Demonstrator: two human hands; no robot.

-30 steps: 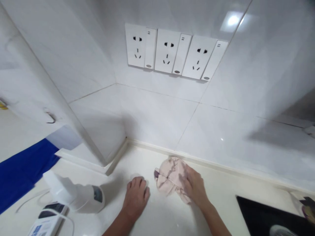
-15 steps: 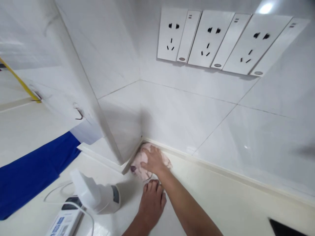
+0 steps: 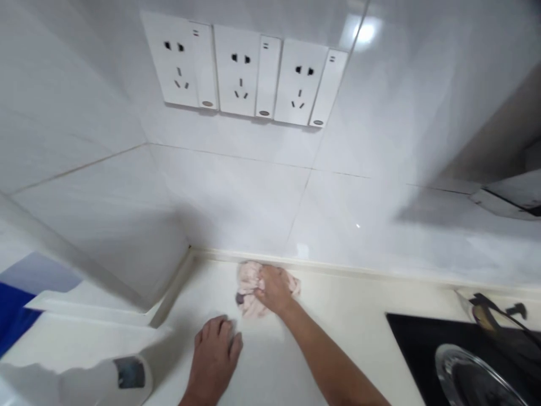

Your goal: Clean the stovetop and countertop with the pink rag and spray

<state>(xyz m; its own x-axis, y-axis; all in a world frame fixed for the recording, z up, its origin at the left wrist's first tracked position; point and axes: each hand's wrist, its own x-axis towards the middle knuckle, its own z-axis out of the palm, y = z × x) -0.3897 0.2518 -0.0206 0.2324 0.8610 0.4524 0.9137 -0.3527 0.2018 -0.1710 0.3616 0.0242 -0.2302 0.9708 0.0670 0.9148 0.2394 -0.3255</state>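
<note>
My right hand [image 3: 274, 288] presses down on a crumpled pale pink cloth [image 3: 250, 291] on the cream countertop [image 3: 359, 332], close to the back wall. Its fingers are curled over the cloth and grip it. My left hand [image 3: 215, 349] rests palm down on the countertop just in front of the cloth, fingers loosely bent, holding nothing.
A white appliance with a grey button [image 3: 105, 383] lies at the lower left. A black cooktop [image 3: 426, 355] with a metal pot lid [image 3: 477, 378] sits at the right. Three white wall sockets [image 3: 240, 76] are on the tiled wall above. A tiled pillar [image 3: 97, 225] juts out at left.
My right hand has slid the cloth from the corner by the pillar rightward along the back edge. The left hand has stayed planted on the counter. The camera view swung right.
</note>
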